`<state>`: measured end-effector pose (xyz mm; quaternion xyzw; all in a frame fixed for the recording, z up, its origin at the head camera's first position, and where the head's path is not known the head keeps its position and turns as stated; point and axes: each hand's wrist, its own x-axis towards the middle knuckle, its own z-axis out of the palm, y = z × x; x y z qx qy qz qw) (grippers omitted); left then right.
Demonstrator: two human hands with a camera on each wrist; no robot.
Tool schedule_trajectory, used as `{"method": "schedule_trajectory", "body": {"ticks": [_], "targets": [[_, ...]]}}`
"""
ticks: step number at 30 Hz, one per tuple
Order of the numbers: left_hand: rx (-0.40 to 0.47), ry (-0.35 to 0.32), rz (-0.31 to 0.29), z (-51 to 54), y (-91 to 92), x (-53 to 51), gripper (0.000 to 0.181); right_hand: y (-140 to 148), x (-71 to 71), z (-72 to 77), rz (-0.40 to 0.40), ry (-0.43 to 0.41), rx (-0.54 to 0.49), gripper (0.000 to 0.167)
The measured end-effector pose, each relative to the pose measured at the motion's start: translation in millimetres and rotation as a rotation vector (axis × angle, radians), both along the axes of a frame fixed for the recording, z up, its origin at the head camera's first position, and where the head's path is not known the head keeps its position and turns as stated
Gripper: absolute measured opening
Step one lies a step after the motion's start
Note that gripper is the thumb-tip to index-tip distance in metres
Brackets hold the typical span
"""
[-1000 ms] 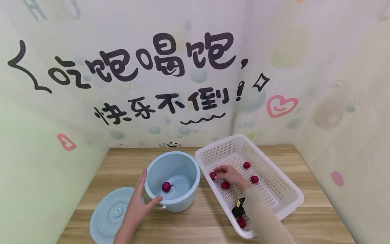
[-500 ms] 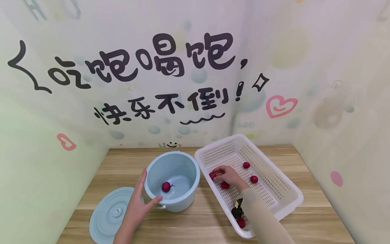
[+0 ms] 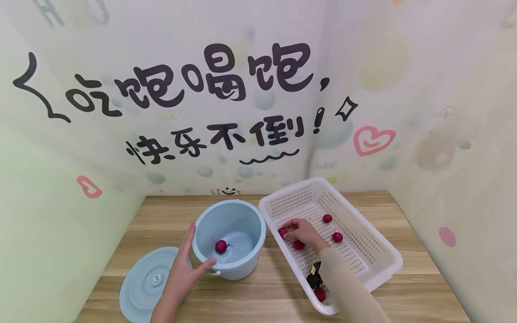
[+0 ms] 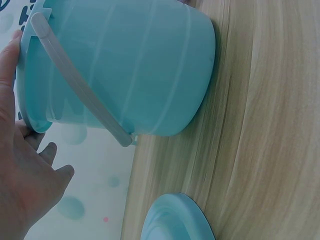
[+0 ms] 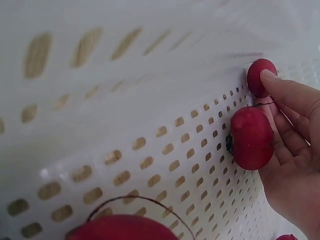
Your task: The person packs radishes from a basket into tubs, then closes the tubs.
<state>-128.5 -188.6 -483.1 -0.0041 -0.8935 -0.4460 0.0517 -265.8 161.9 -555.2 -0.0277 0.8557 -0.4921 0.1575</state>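
- Right hand [image 3: 304, 235] has thumb and fingers in a narrow pinch on a red radish [image 5: 257, 79], roundish, no long axis I can make out.
- That radish lies left of the palm, beside the left wall of the white basket [image 3: 377, 274], so on the bucket side; right hand's clearly nearer.
- A second radish [image 5: 251, 142] sits right by those fingers.
- Left hand [image 3: 186, 273] is spread wide against the blue bucket [image 3: 242, 270], one small radish [image 3: 220, 246] inside.
- Versus half a second ago: basically nothing's moved.

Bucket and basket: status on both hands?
Left hand touching bucket. Right hand pinching radish inside white basket. Possible snag: second radish close by.
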Motion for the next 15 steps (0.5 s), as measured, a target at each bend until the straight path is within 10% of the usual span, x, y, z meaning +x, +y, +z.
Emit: {"method": "schedule_trajectory", "body": {"ticks": [15], "targets": [[0.003, -0.005, 0.0, 2.7, 1.2, 1.0, 0.107, 0.1, -1.2, -0.2, -0.016, -0.011, 0.016, 0.021]]}}
